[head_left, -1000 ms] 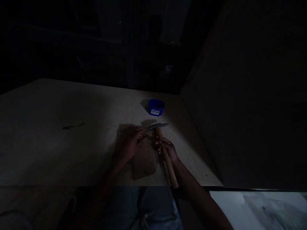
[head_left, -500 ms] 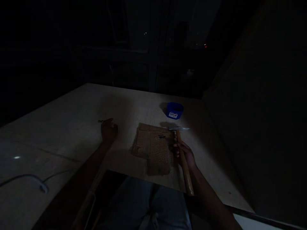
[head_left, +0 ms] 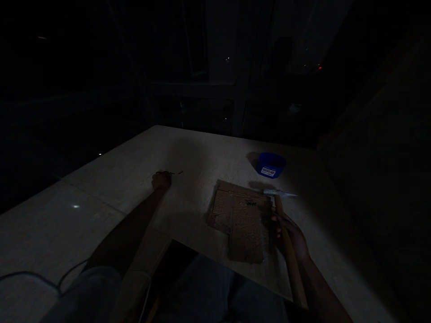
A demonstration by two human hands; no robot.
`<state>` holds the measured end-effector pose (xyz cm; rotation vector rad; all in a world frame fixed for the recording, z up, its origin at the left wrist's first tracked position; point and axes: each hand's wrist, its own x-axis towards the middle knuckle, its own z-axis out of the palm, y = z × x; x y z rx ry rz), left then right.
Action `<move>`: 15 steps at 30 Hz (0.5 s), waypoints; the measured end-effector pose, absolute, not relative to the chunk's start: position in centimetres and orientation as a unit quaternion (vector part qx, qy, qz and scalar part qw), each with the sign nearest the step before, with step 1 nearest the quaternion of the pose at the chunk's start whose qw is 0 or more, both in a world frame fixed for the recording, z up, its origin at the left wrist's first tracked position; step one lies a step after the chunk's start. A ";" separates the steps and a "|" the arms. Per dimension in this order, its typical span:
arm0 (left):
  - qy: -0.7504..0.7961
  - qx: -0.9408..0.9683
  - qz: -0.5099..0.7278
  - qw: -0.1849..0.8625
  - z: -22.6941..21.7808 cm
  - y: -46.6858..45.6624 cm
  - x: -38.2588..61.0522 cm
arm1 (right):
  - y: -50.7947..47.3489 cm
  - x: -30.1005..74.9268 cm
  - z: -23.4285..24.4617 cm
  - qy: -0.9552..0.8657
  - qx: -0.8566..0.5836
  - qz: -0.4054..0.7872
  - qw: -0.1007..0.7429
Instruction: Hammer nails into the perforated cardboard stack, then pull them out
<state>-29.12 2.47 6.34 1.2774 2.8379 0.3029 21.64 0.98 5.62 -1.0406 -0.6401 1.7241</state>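
Note:
In the dim light, my right hand [head_left: 296,235] is wrapped round the wooden handle of a hammer [head_left: 291,264], close under its metal head. The hammer lies along the right side of a corrugated cardboard piece [head_left: 247,244]. Several small dark nail-like pieces [head_left: 251,203] stand in a group on the upper part of the cardboard. My left hand [head_left: 161,180] is on the table to the left, its fingers curled in. A thin dark piece [head_left: 181,172] lies just right of it. What the left fingers hold is too dark to make out.
A blue plastic tub [head_left: 271,166] with a white label stands behind the cardboard. A cable [head_left: 30,274] runs across the left of the pale table [head_left: 208,154]. Dark walls or panes rise beyond its far and right edges.
The view has swung left, so things sit farther right. My left hand has turned and closed more by the small dark pieces. The right hand still holds the hammer.

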 end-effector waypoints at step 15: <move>0.860 0.509 0.037 -0.006 7.0 0.1 -31.2 | 1.1 21.9 5.5 -0.260 -0.429 0.720 0.480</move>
